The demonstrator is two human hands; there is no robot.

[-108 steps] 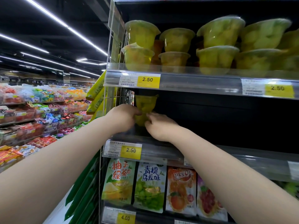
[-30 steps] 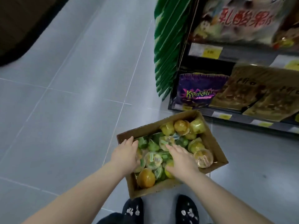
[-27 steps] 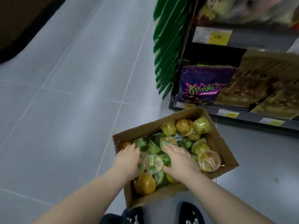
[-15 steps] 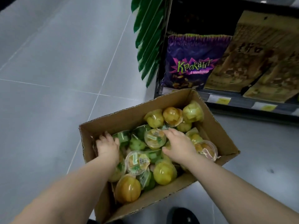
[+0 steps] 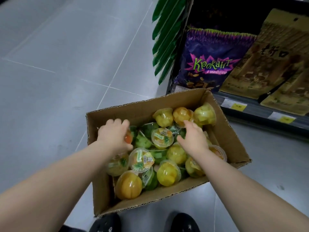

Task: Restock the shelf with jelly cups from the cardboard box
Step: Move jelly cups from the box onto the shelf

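Note:
An open cardboard box (image 5: 120, 111) stands on the floor, filled with several jelly cups in yellow, orange and green. A yellow jelly cup (image 5: 168, 171) and an orange one (image 5: 128, 185) lie near the front. My left hand (image 5: 113, 134) is inside the box at its left side, fingers curled around a jelly cup with orange fruit (image 5: 128, 138), mostly hidden under the hand. My right hand (image 5: 192, 139) hovers over the cups in the middle right, fingers spread, fingertips touching an orange cup (image 5: 180, 114) at the back.
The bottom shelf edge (image 5: 250, 108) with yellow price tags runs just behind the box. On it stand a purple snack bag (image 5: 212, 64) and brown-gold bags (image 5: 267, 64). Green packets (image 5: 167, 30) hang at the shelf end. My shoes (image 5: 107, 223) are at the box's front; grey tiles lie left.
Earlier both hands were at the upper shelf with a cup. Over the last second the view drew closer, both hands slid toward the box's back, and the left hand curled around a cup.

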